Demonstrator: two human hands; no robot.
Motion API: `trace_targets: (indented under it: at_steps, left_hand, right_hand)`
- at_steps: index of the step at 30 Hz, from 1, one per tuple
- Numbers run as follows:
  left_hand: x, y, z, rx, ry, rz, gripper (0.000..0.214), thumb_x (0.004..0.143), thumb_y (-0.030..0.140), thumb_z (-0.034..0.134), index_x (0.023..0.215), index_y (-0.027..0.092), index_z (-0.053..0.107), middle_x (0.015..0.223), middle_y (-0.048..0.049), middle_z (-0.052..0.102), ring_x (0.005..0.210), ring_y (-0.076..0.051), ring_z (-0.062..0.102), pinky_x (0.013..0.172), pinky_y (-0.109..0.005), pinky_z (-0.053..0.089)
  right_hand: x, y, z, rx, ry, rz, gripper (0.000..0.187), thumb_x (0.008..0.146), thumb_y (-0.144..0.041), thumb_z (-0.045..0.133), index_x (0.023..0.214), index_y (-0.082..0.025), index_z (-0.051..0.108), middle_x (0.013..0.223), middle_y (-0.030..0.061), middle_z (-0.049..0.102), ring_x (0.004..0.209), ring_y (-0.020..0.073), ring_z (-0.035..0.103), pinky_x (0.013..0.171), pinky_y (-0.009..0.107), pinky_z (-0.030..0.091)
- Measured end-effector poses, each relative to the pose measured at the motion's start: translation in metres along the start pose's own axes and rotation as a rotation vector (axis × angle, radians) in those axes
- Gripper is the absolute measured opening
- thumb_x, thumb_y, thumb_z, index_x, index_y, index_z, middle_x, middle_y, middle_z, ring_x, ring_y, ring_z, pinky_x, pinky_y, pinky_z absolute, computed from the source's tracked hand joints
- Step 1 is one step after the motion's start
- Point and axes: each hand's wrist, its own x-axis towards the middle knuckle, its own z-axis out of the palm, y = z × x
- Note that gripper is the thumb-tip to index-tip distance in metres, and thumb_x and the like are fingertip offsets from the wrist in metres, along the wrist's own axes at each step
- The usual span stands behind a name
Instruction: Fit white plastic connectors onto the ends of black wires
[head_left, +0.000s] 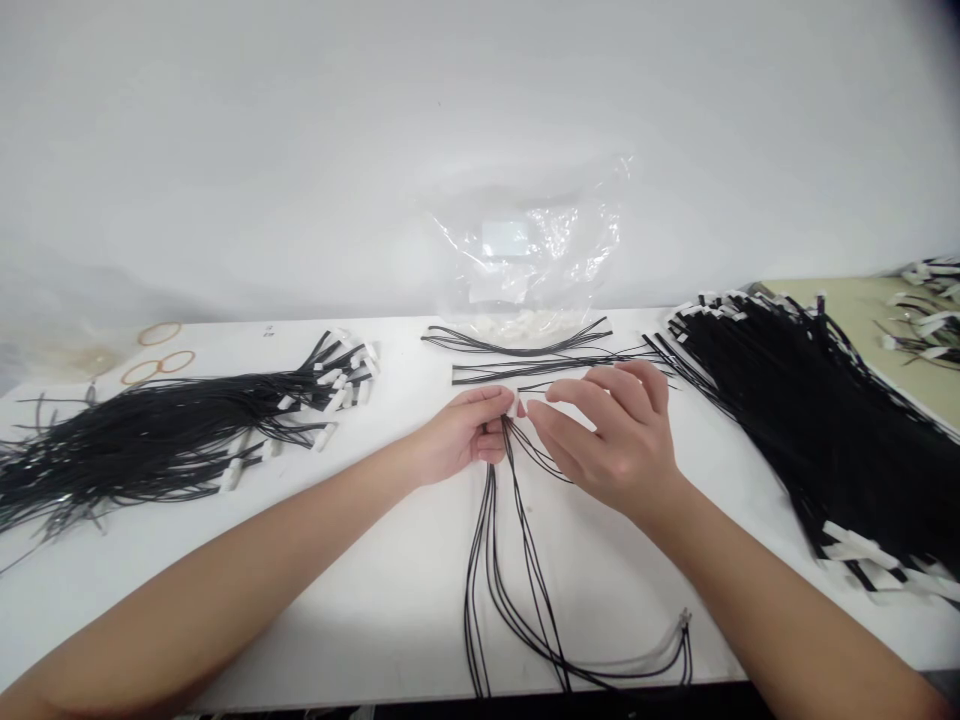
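My left hand is closed, pinching a small white connector between thumb and fingers. Black wires run from the connector and hang down over the front of the table, some curving right to loose ends with small terminals. Just right of the connector is my right hand, its thumb and curled fingers apart with nothing visible between them. Part of the wires passes behind this hand. Behind both hands lie short bundles of black wires on the white table.
A heap of black wires with white connectors lies at left, near several rubber bands. A larger wire pile covers the right side. At the back, a clear plastic bag holding small white parts stands against the wall.
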Motion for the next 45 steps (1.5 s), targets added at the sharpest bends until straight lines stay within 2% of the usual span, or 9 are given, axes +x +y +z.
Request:
trace_targets:
  at_steps: [7,12,17,23,27,31,35,41,45]
  left_hand:
    - [0.0,0.0,-0.001,0.026,-0.013,0.007,0.022,0.083,0.035,0.054,0.077,0.014,0.054,0.055,0.0049,0.026,0.043,-0.003,0.024,0.042,-0.016,0.021]
    - [0.001,-0.001,-0.003,0.031,-0.013,0.004,0.023,0.083,0.035,0.054,0.077,0.014,0.054,0.054,0.0051,0.025,0.043,-0.003,0.023,0.042,-0.017,0.022]
    - [0.0,0.0,-0.001,0.004,-0.005,-0.012,0.022,0.082,0.036,0.055,0.078,0.014,0.054,0.054,0.0055,0.024,0.044,-0.003,0.025,0.042,-0.016,0.023]
    - [0.0,0.001,0.001,-0.034,0.008,-0.024,0.022,0.081,0.034,0.057,0.076,0.014,0.052,0.057,0.0046,0.029,0.043,-0.002,0.027,0.041,-0.015,0.022]
    - [0.0,0.001,0.001,-0.04,0.021,-0.007,0.021,0.08,0.033,0.059,0.075,0.014,0.052,0.057,0.0051,0.027,0.043,-0.002,0.028,0.04,-0.015,0.023]
    - [0.0,0.001,0.001,-0.014,0.03,-0.003,0.02,0.08,0.033,0.058,0.077,0.013,0.055,0.056,0.0053,0.027,0.043,-0.003,0.028,0.04,-0.016,0.023]
    - [0.0,0.001,0.001,-0.006,0.034,-0.009,0.022,0.078,0.034,0.06,0.078,0.013,0.056,0.057,0.0049,0.029,0.043,-0.003,0.028,0.04,-0.016,0.023]
    - [-0.001,0.002,0.002,-0.001,0.039,-0.017,0.02,0.08,0.033,0.059,0.078,0.013,0.055,0.056,0.0051,0.029,0.044,-0.003,0.027,0.041,-0.016,0.023]
    - [-0.001,0.002,0.002,-0.001,0.042,-0.009,0.02,0.079,0.033,0.06,0.078,0.014,0.055,0.056,0.0054,0.028,0.044,-0.003,0.027,0.041,-0.016,0.023]
  right_hand:
    - [-0.006,-0.005,0.0,0.205,-0.243,-0.142,0.016,0.079,-0.009,0.055,0.082,-0.024,0.058,0.07,-0.0057,0.055,0.069,0.0074,0.046,0.085,0.034,0.035]
    - [-0.007,-0.004,0.002,0.252,-0.265,-0.176,0.018,0.079,-0.006,0.053,0.082,-0.022,0.058,0.072,-0.0058,0.057,0.069,0.0067,0.047,0.083,0.031,0.036]
    - [-0.005,0.0,0.002,0.286,-0.241,-0.132,0.017,0.079,-0.006,0.054,0.08,-0.022,0.059,0.072,-0.0057,0.06,0.065,0.0068,0.045,0.076,0.028,0.035]
    - [-0.004,0.006,0.0,0.532,-0.384,0.084,0.012,0.082,-0.016,0.052,0.089,-0.02,0.061,0.073,-0.0019,0.06,0.067,0.0077,0.051,0.072,0.027,0.038]
    - [0.002,0.011,-0.006,0.847,-0.368,0.464,0.013,0.082,-0.023,0.055,0.091,-0.02,0.063,0.073,-0.0011,0.062,0.062,0.0067,0.052,0.062,0.023,0.044]
    - [0.008,0.024,-0.012,1.112,-0.221,0.923,0.014,0.08,-0.031,0.059,0.082,-0.019,0.064,0.064,-0.0004,0.058,0.055,0.0077,0.052,0.049,0.021,0.044]
    - [0.009,0.044,-0.015,1.249,0.053,1.208,0.016,0.077,-0.035,0.061,0.081,-0.02,0.06,0.06,-0.0035,0.049,0.05,0.0064,0.047,0.052,0.024,0.048]
    - [0.006,0.073,-0.021,1.363,0.378,1.419,0.016,0.078,-0.038,0.061,0.086,-0.025,0.058,0.066,-0.0059,0.046,0.05,0.0029,0.042,0.059,0.024,0.049]
    - [0.001,0.085,-0.023,1.391,0.54,1.441,0.012,0.082,-0.038,0.056,0.083,-0.028,0.062,0.069,-0.0036,0.051,0.06,0.005,0.052,0.068,0.024,0.049]
